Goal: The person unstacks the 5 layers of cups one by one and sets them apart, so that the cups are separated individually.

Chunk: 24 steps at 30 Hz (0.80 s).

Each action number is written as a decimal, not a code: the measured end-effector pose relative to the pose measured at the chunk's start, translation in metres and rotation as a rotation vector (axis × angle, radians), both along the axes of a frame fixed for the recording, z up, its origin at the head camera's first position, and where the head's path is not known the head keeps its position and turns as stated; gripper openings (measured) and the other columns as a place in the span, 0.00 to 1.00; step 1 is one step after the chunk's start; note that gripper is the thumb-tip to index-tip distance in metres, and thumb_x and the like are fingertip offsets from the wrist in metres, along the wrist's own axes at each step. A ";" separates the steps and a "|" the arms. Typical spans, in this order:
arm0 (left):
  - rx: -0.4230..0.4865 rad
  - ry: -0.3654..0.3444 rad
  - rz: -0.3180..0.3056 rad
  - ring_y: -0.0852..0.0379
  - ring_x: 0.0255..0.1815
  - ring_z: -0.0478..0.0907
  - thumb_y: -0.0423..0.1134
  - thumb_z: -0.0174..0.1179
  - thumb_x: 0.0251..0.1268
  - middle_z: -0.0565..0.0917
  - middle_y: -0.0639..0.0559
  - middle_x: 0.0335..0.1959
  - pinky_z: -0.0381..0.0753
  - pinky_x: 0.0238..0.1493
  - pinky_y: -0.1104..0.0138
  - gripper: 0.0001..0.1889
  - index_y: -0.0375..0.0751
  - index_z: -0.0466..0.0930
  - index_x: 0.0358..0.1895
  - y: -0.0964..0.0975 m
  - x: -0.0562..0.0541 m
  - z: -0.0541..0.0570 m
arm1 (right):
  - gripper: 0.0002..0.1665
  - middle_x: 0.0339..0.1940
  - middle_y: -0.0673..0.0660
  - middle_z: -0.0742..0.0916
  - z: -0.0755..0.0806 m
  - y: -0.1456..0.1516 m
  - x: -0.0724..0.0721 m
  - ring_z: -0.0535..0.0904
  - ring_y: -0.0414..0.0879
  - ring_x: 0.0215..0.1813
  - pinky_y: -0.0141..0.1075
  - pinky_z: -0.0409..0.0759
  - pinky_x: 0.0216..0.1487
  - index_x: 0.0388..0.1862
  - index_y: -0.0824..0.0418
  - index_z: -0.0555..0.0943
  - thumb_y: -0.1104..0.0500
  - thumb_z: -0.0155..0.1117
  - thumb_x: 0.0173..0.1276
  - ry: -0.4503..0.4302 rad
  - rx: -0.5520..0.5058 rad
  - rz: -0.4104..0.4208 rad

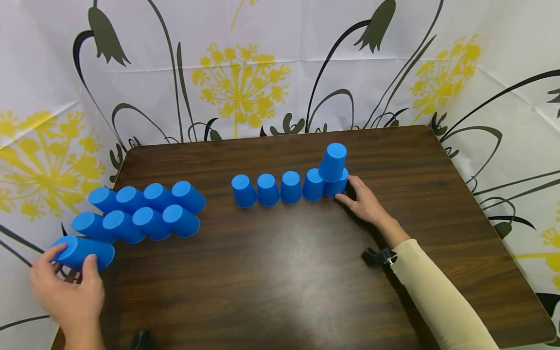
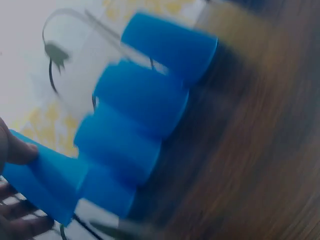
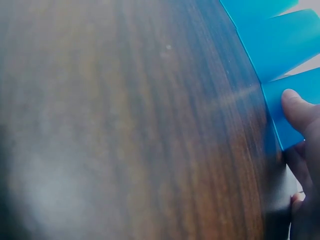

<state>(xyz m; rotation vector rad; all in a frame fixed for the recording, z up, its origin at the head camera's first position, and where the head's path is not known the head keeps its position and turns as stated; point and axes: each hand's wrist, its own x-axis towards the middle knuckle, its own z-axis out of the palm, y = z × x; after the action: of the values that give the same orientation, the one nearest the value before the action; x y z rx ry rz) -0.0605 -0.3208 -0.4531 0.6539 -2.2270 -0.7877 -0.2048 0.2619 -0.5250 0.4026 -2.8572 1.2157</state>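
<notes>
My left hand (image 1: 67, 294) grips a blue plastic cup (image 1: 85, 252) at the near left, thumb on one side and fingers round the other. In the left wrist view that cup (image 2: 52, 182) overlaps a line of blurred cups. At the right end of a row of upside-down blue cups, my right hand (image 1: 366, 201) holds the end cup (image 1: 336, 188) low between thumb and fingers. Another upside-down cup (image 1: 333, 163) stands on top there, over the last two cups of the row. The right wrist view shows the thumb (image 3: 298, 111) against the end cup's side.
Two lines of upside-down blue cups (image 1: 150, 223) stand on the left of the brown wooden table (image 1: 262, 282). More cups of the right-hand row (image 1: 268, 190) extend leftward from the end cup. A flower-patterned cloth (image 1: 271, 29) hangs behind the table.
</notes>
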 end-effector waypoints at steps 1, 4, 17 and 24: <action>0.003 -0.033 0.024 0.47 0.66 0.68 0.39 0.59 0.70 0.68 0.44 0.66 0.69 0.66 0.57 0.25 0.52 0.68 0.68 -0.006 -0.002 -0.003 | 0.41 0.70 0.66 0.70 0.000 0.000 0.000 0.64 0.62 0.72 0.62 0.61 0.68 0.75 0.62 0.60 0.47 0.63 0.71 0.001 -0.001 -0.002; 0.012 -0.123 0.057 0.41 0.67 0.67 0.37 0.57 0.70 0.67 0.38 0.66 0.67 0.67 0.50 0.25 0.44 0.66 0.68 -0.020 -0.007 -0.010 | 0.41 0.70 0.66 0.70 0.001 0.000 0.000 0.64 0.63 0.72 0.62 0.61 0.68 0.75 0.62 0.60 0.47 0.63 0.71 0.004 -0.002 -0.001; 0.088 -0.194 0.057 0.42 0.71 0.62 0.33 0.59 0.66 0.67 0.38 0.67 0.62 0.70 0.49 0.26 0.37 0.64 0.66 -0.043 -0.020 -0.031 | 0.41 0.71 0.66 0.70 0.000 0.001 0.000 0.64 0.62 0.72 0.61 0.61 0.69 0.75 0.62 0.60 0.47 0.63 0.71 0.001 0.001 0.003; 0.119 -0.208 0.079 0.46 0.72 0.62 0.34 0.58 0.67 0.66 0.42 0.68 0.69 0.66 0.51 0.26 0.43 0.65 0.67 -0.046 -0.022 -0.034 | 0.41 0.71 0.65 0.70 0.000 0.000 -0.001 0.64 0.62 0.72 0.61 0.62 0.68 0.76 0.62 0.60 0.47 0.63 0.70 -0.003 0.006 0.003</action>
<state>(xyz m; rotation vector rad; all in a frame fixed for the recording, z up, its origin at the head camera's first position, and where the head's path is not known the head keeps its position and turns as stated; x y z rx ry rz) -0.0821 -0.3665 -0.4870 0.9128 -2.3360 -0.8499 -0.2054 0.2620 -0.5249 0.4058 -2.8643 1.2102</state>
